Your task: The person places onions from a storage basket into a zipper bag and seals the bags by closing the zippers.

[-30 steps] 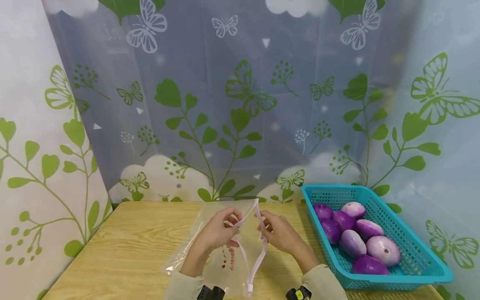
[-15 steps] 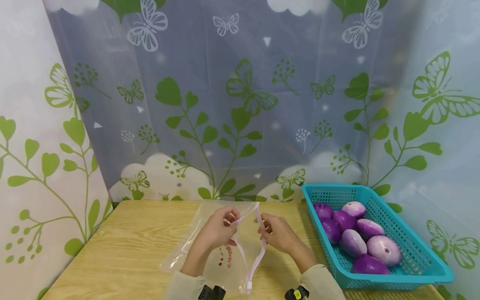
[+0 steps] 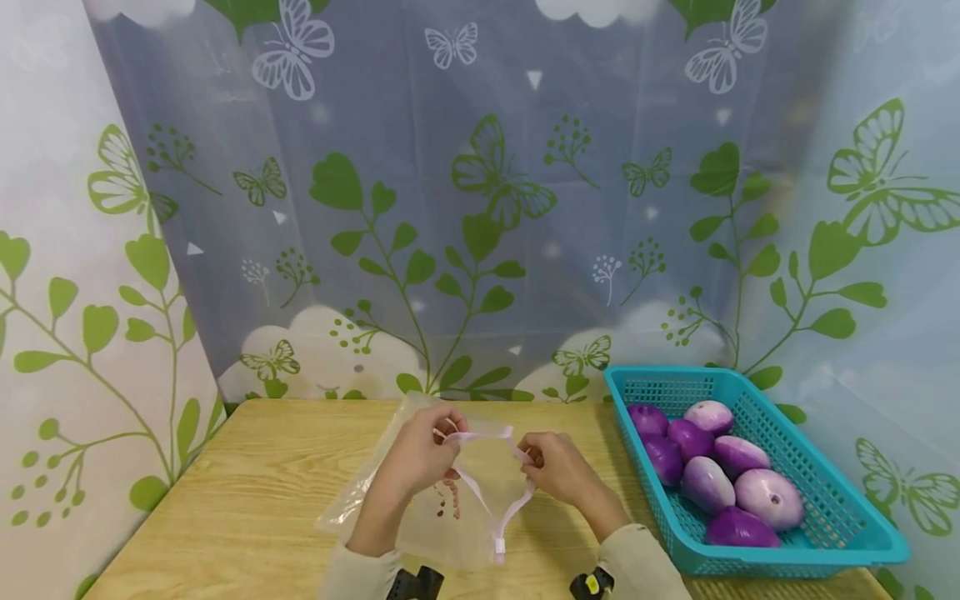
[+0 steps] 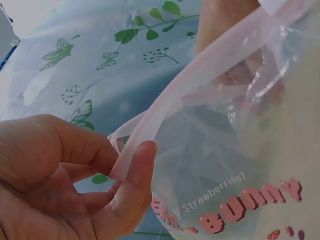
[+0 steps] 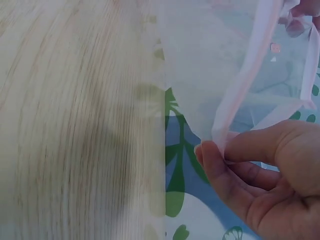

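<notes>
Between the two hands a clear plastic zip bag (image 3: pixel 450 533) with a pink-edged mouth is spread over the table. My left hand (image 3: pixel 423 450) pinches one side of the pink rim (image 4: pixel 170 97) between thumb and fingers. On the opposite side my right hand (image 3: pixel 558 471) pinches the rim too, as the right wrist view shows with the pink strip (image 5: pixel 245 75) between thumb and forefinger. The mouth gapes into a wide loop, and a slider (image 3: pixel 499 546) sits at its near end. Red "BUNNY" lettering (image 4: pixel 250 202) is printed on the bag, in which I see no contents.
A turquoise basket (image 3: pixel 825 554) stands at the right of the wooden table (image 3: pixel 247 492). It holds several purple and whitish round onion-like vegetables (image 3: pixel 768 498). A patterned curtain (image 3: pixel 420 208) rises behind the table's back edge.
The rim has been drawn wider, with its far end rounded from a point into a broader loop. My left hand has shifted slightly left; the right hand has hardly moved. The slider end has risen a little.
</notes>
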### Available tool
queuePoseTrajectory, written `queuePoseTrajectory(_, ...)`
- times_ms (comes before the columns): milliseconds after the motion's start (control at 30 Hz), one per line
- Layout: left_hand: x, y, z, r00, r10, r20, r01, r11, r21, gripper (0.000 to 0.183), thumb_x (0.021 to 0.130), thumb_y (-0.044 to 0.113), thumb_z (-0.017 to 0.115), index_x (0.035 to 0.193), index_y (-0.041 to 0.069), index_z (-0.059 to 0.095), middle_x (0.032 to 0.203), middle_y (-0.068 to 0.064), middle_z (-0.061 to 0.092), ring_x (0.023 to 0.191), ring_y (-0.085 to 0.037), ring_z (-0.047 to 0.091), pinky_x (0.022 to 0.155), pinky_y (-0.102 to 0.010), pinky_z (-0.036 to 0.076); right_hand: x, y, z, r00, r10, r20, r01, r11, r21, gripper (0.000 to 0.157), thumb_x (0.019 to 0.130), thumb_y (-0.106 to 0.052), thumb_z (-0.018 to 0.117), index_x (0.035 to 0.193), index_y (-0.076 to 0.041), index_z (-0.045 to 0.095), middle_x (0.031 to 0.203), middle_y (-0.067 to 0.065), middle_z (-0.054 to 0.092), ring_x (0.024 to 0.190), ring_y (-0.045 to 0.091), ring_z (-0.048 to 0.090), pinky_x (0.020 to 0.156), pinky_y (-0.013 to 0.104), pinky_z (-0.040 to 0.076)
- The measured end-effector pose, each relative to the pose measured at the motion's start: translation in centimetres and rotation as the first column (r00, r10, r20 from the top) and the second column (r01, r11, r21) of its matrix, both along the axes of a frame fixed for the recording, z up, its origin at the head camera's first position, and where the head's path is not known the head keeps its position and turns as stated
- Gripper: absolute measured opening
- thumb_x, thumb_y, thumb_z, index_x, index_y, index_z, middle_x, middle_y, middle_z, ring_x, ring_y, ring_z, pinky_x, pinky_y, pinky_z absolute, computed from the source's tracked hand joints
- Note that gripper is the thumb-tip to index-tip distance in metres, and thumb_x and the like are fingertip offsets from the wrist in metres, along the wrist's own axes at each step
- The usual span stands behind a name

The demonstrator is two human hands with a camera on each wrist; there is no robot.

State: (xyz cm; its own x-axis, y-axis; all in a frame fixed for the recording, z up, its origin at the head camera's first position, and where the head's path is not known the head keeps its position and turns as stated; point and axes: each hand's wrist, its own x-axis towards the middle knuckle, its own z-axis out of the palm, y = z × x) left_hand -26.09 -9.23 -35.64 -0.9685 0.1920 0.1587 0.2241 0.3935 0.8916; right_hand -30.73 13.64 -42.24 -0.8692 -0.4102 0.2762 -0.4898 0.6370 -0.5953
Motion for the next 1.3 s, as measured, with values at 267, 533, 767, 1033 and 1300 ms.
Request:
queuePoseTrajectory(267,-0.2,0.4,0.0,1.0,0.018,-0.008,-0.018,1.0,0.022,0.016,0.092,-0.011,0.053,0.099,0.002,0.06,0.091,-0.013,0.057,0.073,-0.02,0.058,0.056,-0.034,0.064,0.1,-0.5,0.2,0.979,0.114,0.169,-0.1,0.991,-0.087,0.024,0.093,-0.002,0.069,0.115,0.009,0.065,0.074,0.012,0.071,0.057,0.02,0.069,0.05,0.026,0.061)
queuePoseTrajectory(533,-0.3,0.4,-0.3,0.998,0.033,-0.047,-0.032,0.999,0.017,0.027,0.084,-0.016,0.053,0.1,0.004,0.062,0.091,-0.016,0.061,0.071,-0.021,0.062,0.059,-0.04,0.066,0.4,-1.3,0.5,0.947,0.161,0.278,-0.123,0.981,-0.147,0.051,0.087,0.002,0.076,0.133,0.008,0.057,0.078,0.011,0.073,0.058,0.023,0.07,0.058,0.051,0.065)
queuePoseTrajectory(767,-0.2,0.4,-0.1,0.998,0.031,-0.057,-0.029,0.999,0.036,0.033,0.079,-0.02,0.053,0.1,0.003,0.063,0.087,-0.013,0.06,0.07,-0.019,0.06,0.059,-0.038,0.066,0.6,-2.1,0.5,0.932,0.178,0.315,-0.123,0.975,-0.187,0.072,0.079,0.003,0.083,0.142,0.004,0.049,0.071,0.008,0.07,0.055,0.015,0.065,0.055,0.052,0.064)
queuePoseTrajectory(1033,0.2,-0.2,0.7,0.992,0.073,-0.101,-0.08,0.995,-0.067,0.035,0.078,-0.016,0.056,0.099,0.009,0.067,0.094,-0.015,0.065,0.074,-0.02,0.06,0.054,-0.024,0.052,0.8,-2.4,0.1,0.948,0.167,0.271,-0.137,0.982,-0.129,0.074,0.074,0.011,0.082,0.14,0.006,0.05,0.068,0.007,0.067,0.054,0.014,0.063,0.051,0.039,0.062)
queuePoseTrajectory(1300,2.0,-0.4,2.4,0.977,0.1,-0.186,-0.125,0.984,-0.128,0.035,0.083,-0.015,0.055,0.099,0.011,0.072,0.095,-0.01,0.068,0.079,-0.019,0.062,0.053,-0.025,0.052,0.9,-2.1,-0.4,0.955,0.169,0.245,-0.154,0.985,-0.079,0.069,0.071,0.016,0.072,0.137,0.007,0.053,0.064,0.006,0.067,0.051,0.011,0.059,0.047,0.021,0.051)
